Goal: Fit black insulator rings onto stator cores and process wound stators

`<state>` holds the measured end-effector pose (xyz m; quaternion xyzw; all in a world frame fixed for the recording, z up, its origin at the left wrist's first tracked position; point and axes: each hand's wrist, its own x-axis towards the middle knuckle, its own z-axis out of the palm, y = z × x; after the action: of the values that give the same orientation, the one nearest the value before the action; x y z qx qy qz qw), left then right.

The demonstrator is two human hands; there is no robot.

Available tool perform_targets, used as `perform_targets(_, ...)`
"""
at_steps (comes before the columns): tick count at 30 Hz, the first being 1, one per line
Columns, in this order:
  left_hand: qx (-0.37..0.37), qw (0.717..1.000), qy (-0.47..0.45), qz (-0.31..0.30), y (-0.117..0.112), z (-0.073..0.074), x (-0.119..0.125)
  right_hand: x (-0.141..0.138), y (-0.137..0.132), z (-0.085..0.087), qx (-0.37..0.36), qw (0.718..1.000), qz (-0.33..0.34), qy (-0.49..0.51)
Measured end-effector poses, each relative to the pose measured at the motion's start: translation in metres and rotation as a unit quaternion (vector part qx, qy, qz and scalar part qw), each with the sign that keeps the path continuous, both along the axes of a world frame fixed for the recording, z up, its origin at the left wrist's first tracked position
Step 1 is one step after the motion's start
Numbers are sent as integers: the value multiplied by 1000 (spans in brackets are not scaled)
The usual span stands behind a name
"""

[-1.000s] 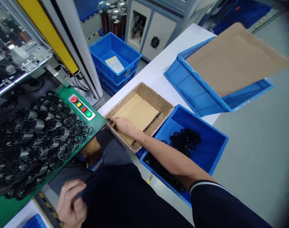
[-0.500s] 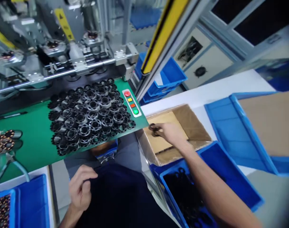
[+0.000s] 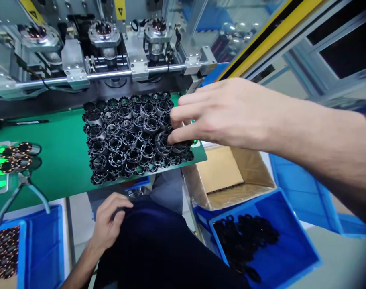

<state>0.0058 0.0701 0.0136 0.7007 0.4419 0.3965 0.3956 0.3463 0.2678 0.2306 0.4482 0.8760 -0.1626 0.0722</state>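
My right hand (image 3: 213,114) reaches over the right end of a stacked block of black motor stator cores (image 3: 129,138) on the green worktop. Its thumb and fingers are closed on one black stator core (image 3: 162,142) at the top of the stack; part of that core is hidden by the fingers. In front of my dark clothing, my left hand (image 3: 109,218) hovers with loosely bent fingers, the thumb apart from them, and holds nothing.
Behind the stack stands a machine with a metal rail (image 3: 110,75) and copper-wound parts. Pliers (image 3: 23,186) and wound stators (image 3: 19,156) lie on the left. At right are a cardboard box (image 3: 198,188) and a blue bin (image 3: 294,241) with black parts.
My right hand has moved from above the cardboard box, left and up to the stack, carrying the stator core. The view has shifted. My left hand stays near my lap.
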Motion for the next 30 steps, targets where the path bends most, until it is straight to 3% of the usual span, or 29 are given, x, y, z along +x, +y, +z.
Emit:
perform_targets(4,-27,997,11,70,-15,-11,-21,-17,15,-7,-29,1000,-4,0)
perform_targets(8,-47,993,11,111,-23,-18,-24,-16,18,-11,-22,1000,10,-1)
perform_targets(16,-56,994,24,85,-9,-16,-21,-18,20,-17,-26,997,56,-34)
perform_targets(22,-48,994,53,80,-3,-11,-22,-28,20,-21,-36,999,18,-19)
perform_targets(24,-47,994,61,76,-3,-8,-21,-16,16,-21,-33,999,16,13)
perform_targets(27,-44,995,65,67,-5,-6,-22,31,-5,-22,17,995,-12,101)
perform_targets(29,-40,994,76,67,-8,-10,-27,76,-30,-31,85,979,-108,149)
perform_targets(30,-38,993,85,69,-9,-14,-29,99,-44,-39,111,965,-187,145)
